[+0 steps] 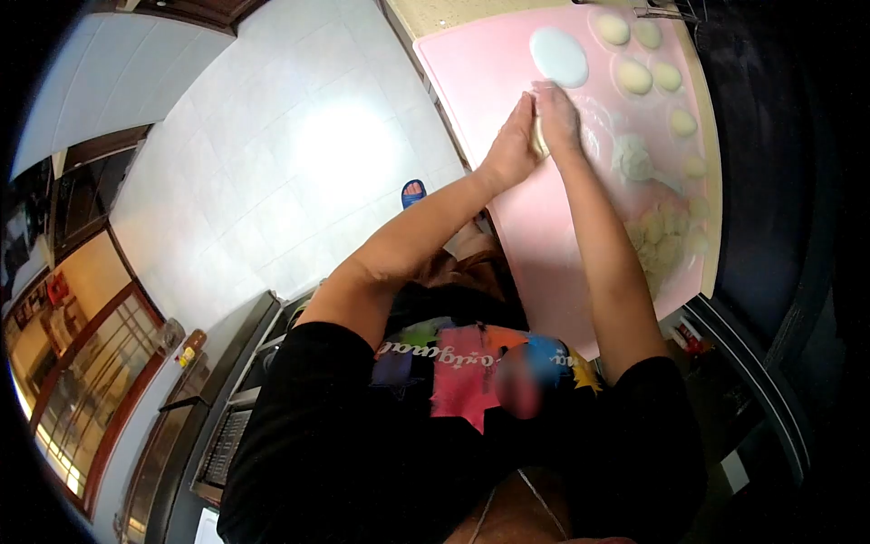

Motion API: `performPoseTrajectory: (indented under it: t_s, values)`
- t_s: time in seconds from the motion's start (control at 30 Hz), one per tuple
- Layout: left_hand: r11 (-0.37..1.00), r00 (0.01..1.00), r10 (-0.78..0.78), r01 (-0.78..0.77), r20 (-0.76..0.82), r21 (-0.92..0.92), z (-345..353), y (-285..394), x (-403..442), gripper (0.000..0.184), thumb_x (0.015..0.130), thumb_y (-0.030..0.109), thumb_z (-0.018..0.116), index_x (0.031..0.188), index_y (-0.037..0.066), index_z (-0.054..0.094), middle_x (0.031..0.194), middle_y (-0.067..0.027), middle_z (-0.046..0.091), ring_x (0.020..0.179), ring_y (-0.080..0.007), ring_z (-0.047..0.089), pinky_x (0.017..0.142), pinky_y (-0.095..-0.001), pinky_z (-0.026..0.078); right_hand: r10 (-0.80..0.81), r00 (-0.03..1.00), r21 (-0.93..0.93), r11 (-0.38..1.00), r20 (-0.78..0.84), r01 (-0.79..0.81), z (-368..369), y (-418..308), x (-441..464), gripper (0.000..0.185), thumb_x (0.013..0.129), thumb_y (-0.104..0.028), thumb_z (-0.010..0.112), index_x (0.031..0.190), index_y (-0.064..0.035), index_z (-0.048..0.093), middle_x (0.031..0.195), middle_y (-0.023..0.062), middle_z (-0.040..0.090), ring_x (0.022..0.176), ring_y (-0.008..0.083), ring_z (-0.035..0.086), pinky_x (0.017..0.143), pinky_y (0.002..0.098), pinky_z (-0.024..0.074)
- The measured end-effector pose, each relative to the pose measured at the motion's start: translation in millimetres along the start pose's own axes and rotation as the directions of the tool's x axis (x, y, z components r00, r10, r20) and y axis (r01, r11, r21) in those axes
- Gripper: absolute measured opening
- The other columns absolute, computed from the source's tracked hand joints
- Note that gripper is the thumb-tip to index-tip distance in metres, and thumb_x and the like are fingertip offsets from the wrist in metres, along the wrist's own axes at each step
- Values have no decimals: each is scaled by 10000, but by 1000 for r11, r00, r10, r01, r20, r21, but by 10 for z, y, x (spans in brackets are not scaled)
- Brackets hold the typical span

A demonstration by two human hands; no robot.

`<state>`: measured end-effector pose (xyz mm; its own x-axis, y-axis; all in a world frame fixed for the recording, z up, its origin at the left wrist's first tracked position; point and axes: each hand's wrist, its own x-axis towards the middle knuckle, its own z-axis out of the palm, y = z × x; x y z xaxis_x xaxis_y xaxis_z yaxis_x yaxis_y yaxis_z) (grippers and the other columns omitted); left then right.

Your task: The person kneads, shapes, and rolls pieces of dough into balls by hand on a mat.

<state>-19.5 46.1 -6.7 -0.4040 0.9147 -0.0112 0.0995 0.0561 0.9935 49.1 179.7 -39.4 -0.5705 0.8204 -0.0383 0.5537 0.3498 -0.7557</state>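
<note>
My left hand (514, 148) and my right hand (557, 120) are pressed close together over a pink mat (535, 245). A bit of pale dough (541, 138) shows between the palms; most of it is hidden by my fingers. Just beyond my fingertips lies a flat, whitish oval piece (559, 57). To the right of my right hand sits a small heap of white flour (632, 159). Several round dough balls (633, 76) rest along the mat's far right side. Beside my right forearm is a cluster of floured dough pieces (660, 238).
The mat covers a pale counter (711, 181) with a dark area along its right edge. A tiled floor (299, 136) lies to the left, with a blue slipper (413, 192) on a foot. A stove-like unit (227, 444) and a wood-framed window (86, 390) stand at lower left.
</note>
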Motion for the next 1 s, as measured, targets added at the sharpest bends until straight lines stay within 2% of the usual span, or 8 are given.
performPoseTrajectory:
  t_s: [0.07,0.13,0.33,0.53,0.67,0.73,0.8,1.0]
  values:
    - [993,998,9,-16,57,116,14,5,-223,873,767,-73,634,1519,-78,190,1529,-323,300,1429,-446,312,1190,-430,303,389,891,484,748,236,-455,-9,-78,-135,473,1023,-390,384,1120,-34,680,1070,226,684,1027,346,656,912,449,488]
    - [973,993,16,-42,117,225,48,-6,-492,866,771,-62,629,1519,-78,194,1535,-323,290,1438,-451,295,1199,-443,287,443,883,363,857,-158,-365,11,-321,-569,432,1023,-343,427,1159,11,634,1095,254,653,1032,381,633,911,461,480]
    - [964,981,134,-162,138,211,-97,-207,-575,888,772,-39,639,1526,-84,172,1551,-321,265,1452,-464,265,1227,-460,224,-222,950,-430,896,-219,110,161,-142,-694,280,956,-208,550,1187,-55,590,1210,198,633,1150,356,580,915,468,453]
    - [995,986,-100,98,136,19,-277,121,50,960,744,-85,698,1537,-64,157,1540,-255,323,1441,-369,328,1203,-371,283,-276,953,-445,874,-122,197,33,-175,-132,225,963,-286,568,1103,-135,659,1054,91,723,1012,310,669,880,463,485]
    - [999,999,-18,16,51,34,-84,7,-34,986,705,-84,702,1536,-54,171,1523,-259,348,1428,-390,351,1182,-367,320,27,1000,-188,982,-4,-27,-28,-333,-148,403,996,-413,496,1076,-61,675,1036,191,697,997,348,655,850,472,498]
    - [998,984,-56,52,167,30,-126,164,-265,824,774,-83,607,1501,-78,219,1469,-313,384,1371,-484,367,1163,-429,329,576,817,669,598,24,-441,-25,-480,-366,465,1010,-412,448,1088,-6,660,995,266,659,935,410,628,864,493,479]
    - [905,971,219,-239,96,352,-24,-59,-596,789,781,-66,611,1474,-103,237,1432,-326,403,1327,-502,397,1149,-464,331,181,905,71,983,-384,-167,223,-200,-797,370,1007,-304,464,1111,13,624,1076,241,644,985,415,596,889,507,456]
    - [959,974,221,-226,51,173,-153,-26,-434,771,760,-69,614,1445,-97,261,1344,-327,431,1238,-509,424,1100,-497,355,-192,953,-389,917,-233,89,228,-150,-607,274,957,-234,568,1174,-69,585,1154,159,668,1118,359,594,954,534,418]
